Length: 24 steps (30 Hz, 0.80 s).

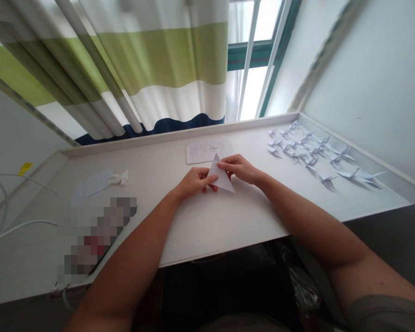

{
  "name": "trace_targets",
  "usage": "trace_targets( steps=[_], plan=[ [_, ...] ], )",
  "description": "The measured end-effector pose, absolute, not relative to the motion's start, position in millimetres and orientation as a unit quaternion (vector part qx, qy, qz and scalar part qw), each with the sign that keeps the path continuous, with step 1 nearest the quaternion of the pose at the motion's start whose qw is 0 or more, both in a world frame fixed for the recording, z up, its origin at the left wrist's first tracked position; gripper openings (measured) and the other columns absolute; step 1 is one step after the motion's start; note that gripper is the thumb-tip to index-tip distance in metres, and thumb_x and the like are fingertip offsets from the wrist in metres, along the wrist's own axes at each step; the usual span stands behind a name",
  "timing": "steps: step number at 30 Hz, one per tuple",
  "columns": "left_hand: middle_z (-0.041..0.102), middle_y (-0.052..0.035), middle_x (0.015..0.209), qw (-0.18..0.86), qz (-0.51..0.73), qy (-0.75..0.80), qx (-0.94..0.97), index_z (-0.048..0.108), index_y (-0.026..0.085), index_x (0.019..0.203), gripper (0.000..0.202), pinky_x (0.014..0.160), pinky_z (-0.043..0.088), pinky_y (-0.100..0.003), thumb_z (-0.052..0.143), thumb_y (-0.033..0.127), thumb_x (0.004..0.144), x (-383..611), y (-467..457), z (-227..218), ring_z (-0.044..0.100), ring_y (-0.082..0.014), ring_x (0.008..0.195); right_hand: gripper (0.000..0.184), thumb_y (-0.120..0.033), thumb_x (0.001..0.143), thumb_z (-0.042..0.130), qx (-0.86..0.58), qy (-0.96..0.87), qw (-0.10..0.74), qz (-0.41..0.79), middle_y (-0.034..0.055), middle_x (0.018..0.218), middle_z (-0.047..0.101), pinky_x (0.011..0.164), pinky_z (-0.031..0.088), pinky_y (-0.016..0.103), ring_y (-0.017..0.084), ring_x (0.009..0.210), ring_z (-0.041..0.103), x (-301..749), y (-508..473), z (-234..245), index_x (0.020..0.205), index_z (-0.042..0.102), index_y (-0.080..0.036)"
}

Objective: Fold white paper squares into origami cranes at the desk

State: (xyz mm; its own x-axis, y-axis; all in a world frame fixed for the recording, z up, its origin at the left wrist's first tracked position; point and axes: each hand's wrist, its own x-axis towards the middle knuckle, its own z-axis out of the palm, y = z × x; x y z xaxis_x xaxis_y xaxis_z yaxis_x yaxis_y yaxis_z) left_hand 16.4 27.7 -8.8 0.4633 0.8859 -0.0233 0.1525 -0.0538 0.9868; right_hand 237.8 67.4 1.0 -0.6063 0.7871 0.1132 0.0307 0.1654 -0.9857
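Forearms angle inward over the white desk. The left hand pinches a folded paper triangle at lower left; the right hand pinches its upper right edge.

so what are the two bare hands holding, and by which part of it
A folded white paper triangle: the bare left hand pinches its lower left side, the bare right hand its upper right edge.
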Motion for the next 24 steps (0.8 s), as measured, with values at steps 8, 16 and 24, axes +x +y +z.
trace_targets(
  steps=[8, 16, 24],
  plan=[
    [0.081, -0.0115, 0.078, 0.543, 0.382, 0.426, 0.615, 0.078, 0.012, 0.096, 0.057, 0.063, 0.059, -0.028, 0.087, 0.065, 0.079, 13.1, 25.8, -3.0, 0.077, -0.0195, 0.064, 0.063, -0.073, 0.091, 0.069, -0.285, -0.743, 0.312, 0.519, -0.0016, 0.057, 0.056, 0.052, 0.044, 0.024, 0.010, 0.054, 0.053, 240.9, 69.3, -2.5, 0.063, 0.064, -0.016],
    [0.081, -0.0116, 0.077, 0.518, 0.413, 0.445, 0.603, 0.076, 0.013, 0.098, 0.058, 0.061, 0.057, -0.028, 0.084, 0.068, 0.080, 15.0, 29.4, -7.4, 0.078, -0.0207, 0.066, 0.066, -0.077, 0.088, 0.070, -0.303, -0.740, 0.293, 0.525, -0.0017, 0.056, 0.056, 0.052, 0.046, 0.025, 0.011, 0.054, 0.055, 240.4, 69.1, -1.8, 0.061, 0.060, -0.018],
    [0.082, -0.0118, 0.081, 0.510, 0.425, 0.461, 0.590, 0.073, 0.014, 0.093, 0.058, 0.058, 0.054, -0.026, 0.085, 0.069, 0.078, 15.6, 30.1, -6.9, 0.077, -0.0197, 0.067, 0.067, -0.081, 0.085, 0.071, -0.346, -0.735, 0.271, 0.516, 0.0008, 0.050, 0.062, 0.049, 0.041, 0.023, 0.010, 0.045, 0.053, 243.1, 69.2, -0.1, 0.067, 0.063, -0.016]
  ],
)
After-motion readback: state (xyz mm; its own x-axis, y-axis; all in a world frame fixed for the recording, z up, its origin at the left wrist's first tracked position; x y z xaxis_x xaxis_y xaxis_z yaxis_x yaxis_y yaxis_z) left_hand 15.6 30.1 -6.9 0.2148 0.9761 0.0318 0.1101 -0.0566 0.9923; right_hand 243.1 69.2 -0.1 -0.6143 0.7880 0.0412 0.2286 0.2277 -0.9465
